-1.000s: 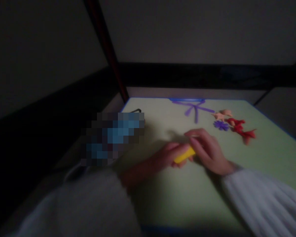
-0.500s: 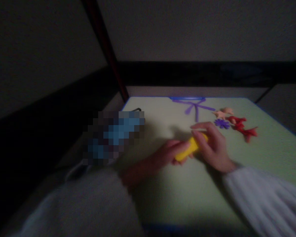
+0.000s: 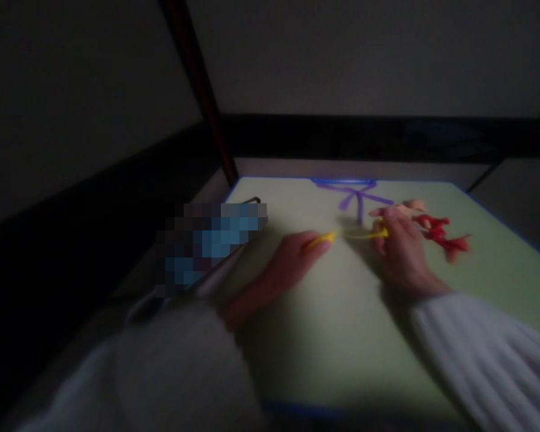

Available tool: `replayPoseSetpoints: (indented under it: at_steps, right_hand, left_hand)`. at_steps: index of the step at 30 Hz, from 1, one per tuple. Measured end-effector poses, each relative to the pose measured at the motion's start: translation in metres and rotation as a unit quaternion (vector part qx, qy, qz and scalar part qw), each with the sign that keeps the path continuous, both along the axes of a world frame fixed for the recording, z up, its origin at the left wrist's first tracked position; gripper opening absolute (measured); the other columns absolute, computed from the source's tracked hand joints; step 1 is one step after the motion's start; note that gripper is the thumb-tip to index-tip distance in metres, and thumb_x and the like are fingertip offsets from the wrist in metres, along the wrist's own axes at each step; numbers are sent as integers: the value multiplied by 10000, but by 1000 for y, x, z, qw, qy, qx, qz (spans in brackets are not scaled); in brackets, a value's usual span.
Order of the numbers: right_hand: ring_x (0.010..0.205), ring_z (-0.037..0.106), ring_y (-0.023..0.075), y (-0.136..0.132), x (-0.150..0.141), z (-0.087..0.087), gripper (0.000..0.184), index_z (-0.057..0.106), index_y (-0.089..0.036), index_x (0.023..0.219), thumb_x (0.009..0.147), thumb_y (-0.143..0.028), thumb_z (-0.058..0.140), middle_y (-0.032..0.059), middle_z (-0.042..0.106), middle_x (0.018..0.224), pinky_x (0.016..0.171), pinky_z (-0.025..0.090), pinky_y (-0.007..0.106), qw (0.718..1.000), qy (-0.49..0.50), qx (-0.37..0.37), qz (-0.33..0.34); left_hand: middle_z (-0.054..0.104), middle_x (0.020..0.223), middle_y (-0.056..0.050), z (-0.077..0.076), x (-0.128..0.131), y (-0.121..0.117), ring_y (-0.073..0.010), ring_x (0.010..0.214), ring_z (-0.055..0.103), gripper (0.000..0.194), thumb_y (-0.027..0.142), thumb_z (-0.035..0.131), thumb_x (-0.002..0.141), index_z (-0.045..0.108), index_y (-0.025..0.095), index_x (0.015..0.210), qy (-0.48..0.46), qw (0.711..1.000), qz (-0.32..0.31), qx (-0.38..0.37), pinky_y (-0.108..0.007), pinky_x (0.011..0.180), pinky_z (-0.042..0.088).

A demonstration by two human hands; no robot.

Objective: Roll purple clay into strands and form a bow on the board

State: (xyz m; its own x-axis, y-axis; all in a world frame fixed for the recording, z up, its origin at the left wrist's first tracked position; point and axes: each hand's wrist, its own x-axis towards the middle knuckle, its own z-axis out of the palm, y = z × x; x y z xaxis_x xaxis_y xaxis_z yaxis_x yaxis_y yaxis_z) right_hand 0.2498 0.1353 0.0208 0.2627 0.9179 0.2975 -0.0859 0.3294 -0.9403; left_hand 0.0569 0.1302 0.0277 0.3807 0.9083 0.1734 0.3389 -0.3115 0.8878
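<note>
In the head view, yellow modelling clay is pulled into two parts. My left hand (image 3: 294, 257) is closed on one yellow clay piece (image 3: 320, 241), its tip tapering toward the right. My right hand (image 3: 405, 255) pinches the other yellow clay piece (image 3: 380, 231), from which a thin strand trails left toward the first. A small gap seems to part the tips, though blur makes this unsure. Just beyond my right hand lie pale pink clay pieces (image 3: 416, 206). Red clay pieces (image 3: 452, 244) are to its right.
Purple strips (image 3: 360, 207) form a branching shape on the pale, blue-edged table (image 3: 333, 336), near its far side. A pixelated device with a bluish screen (image 3: 227, 234) stands at the left. A dark reddish post (image 3: 202, 96) rises behind.
My hands have moved apart, stretching and splitting the thick yellow clay they held together. The right hand went up and right, and now covers the purple flower shape.
</note>
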Motion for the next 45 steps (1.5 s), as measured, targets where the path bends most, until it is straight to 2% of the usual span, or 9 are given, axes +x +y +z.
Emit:
replayPoseSetpoints:
  at_steps: [7, 15, 20, 22, 28, 33, 37, 42, 45]
  right_hand:
    - [345, 338, 64, -3, -2, 1, 354, 580, -215, 694, 830, -541, 560, -64, 421, 475, 299, 247, 176, 998, -54, -24, 18]
    - [442, 404, 71, -13, 0, 23, 311, 593, -213, 648, 731, -491, 705, -46, 503, 551, 377, 308, 187, 992, -102, 28, 68]
    - [803, 599, 132, -13, 10, 30, 132, 739, -286, 844, 752, -380, 725, 5, 663, 914, 652, 483, 238, 976, -145, 115, 112]
    - [901, 608, 153, -13, 10, 30, 144, 746, -314, 883, 739, -312, 745, 2, 677, 932, 749, 495, 269, 972, -158, 140, 101]
    - [633, 645, 145, -15, -2, 23, 54, 750, -230, 740, 696, -260, 761, 10, 713, 707, 568, 521, 264, 970, -207, 60, 110]
    - [677, 658, 138, -14, -3, 22, 70, 731, -239, 768, 702, -244, 752, -4, 725, 756, 632, 537, 269, 984, -150, 93, -38]
    - [620, 644, 144, -14, -6, 21, 79, 728, -206, 723, 696, -279, 743, 12, 714, 709, 563, 518, 266, 977, -199, 46, 62]
    - [581, 588, 102, -14, -4, 21, 48, 725, -220, 736, 689, -220, 735, -12, 702, 703, 530, 474, 227, 986, -127, 67, -81]
    - [569, 592, 121, -17, -10, 20, 62, 727, -205, 691, 658, -251, 753, -7, 686, 636, 541, 481, 253, 986, -163, 30, 12]
  left_hand:
    - [482, 592, 16, -3, 1, -4, -97, 561, 440, 328, 392, 411, 861, 481, 169, 631, -47, 996, -50, -62, -227, 538, 330]
    - [491, 600, 19, -4, 1, -5, -85, 527, 433, 339, 450, 426, 845, 514, 160, 693, -58, 988, -93, -107, -220, 510, 336]
    - [481, 592, 26, -6, 1, -4, -89, 534, 432, 330, 436, 424, 861, 523, 157, 714, -65, 987, -100, -106, -228, 520, 342]
    - [479, 592, 25, -6, 1, -4, -89, 537, 431, 344, 441, 423, 869, 524, 155, 708, -66, 988, -102, -100, -230, 521, 342]
    - [473, 605, 27, -12, -1, -2, -84, 537, 422, 360, 448, 425, 886, 556, 148, 735, -83, 986, -103, -98, -230, 519, 336]
    - [466, 613, 27, -16, -2, -2, -88, 543, 413, 382, 473, 400, 894, 564, 152, 766, -91, 984, -104, -116, -230, 512, 323]
    - [474, 612, 25, -16, -1, -3, -93, 538, 416, 370, 477, 405, 885, 529, 172, 716, -91, 984, -101, -116, -234, 512, 321]
    - [481, 614, 17, -15, 0, -3, -92, 536, 415, 386, 485, 396, 885, 556, 159, 755, -103, 982, -90, -129, -235, 515, 322]
    - [476, 600, 18, -14, 1, -3, -88, 526, 413, 398, 485, 397, 884, 557, 141, 764, -110, 980, -93, -136, -236, 518, 326]
